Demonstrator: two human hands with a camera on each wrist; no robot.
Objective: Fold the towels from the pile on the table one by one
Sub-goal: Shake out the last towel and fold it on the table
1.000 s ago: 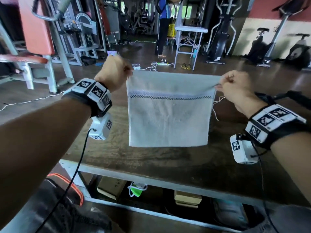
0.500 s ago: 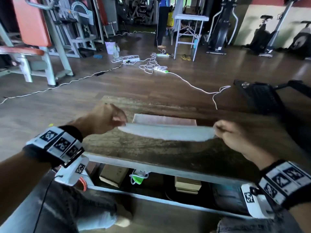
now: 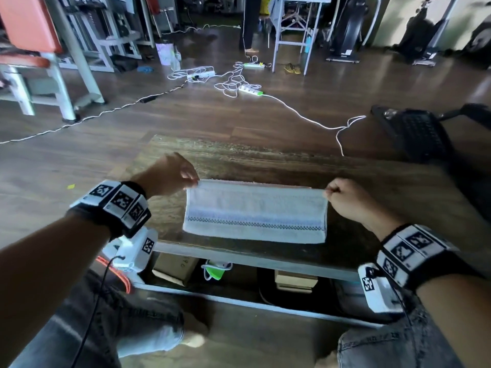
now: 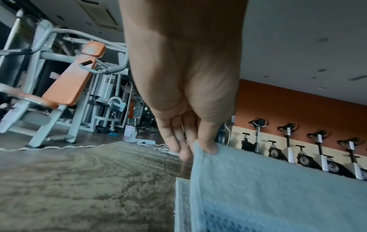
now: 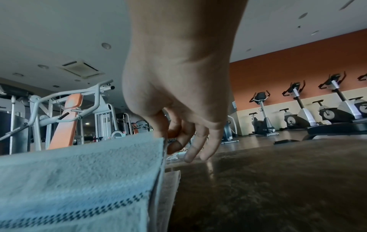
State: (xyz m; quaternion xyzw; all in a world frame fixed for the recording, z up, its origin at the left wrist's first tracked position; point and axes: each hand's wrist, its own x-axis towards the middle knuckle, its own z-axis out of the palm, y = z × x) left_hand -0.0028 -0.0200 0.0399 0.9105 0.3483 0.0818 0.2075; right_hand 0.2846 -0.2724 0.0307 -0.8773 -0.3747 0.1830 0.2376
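Two hands hold one pale towel (image 3: 255, 211) by its far corners, and we see it lying folded over on the dark wooden table (image 3: 265, 160), close to the near edge and roughly midway along it. Our left hand (image 3: 170, 172) pinches the far left corner between thumb and fingers (image 4: 206, 141); in the left wrist view the thumb presses on top of the cloth while the other fingers lie close together behind it, their tips just above the tabletop. Our right hand (image 3: 345, 199) pinches the far right corner; in the right wrist view the thumb and forefinger close on the edge of the cloth, and the remaining fingers (image 5: 193, 150) curl loosely downward beside it, nearly touching the wood. A woven band with a dark chequered line (image 3: 252, 223) runs along the towel's length, nearer the table's near edge. A lower layer of towel shows beneath the upper one at both ends, flat on the table. Under the table we make out cardboard boxes (image 3: 175, 266) on the floor.
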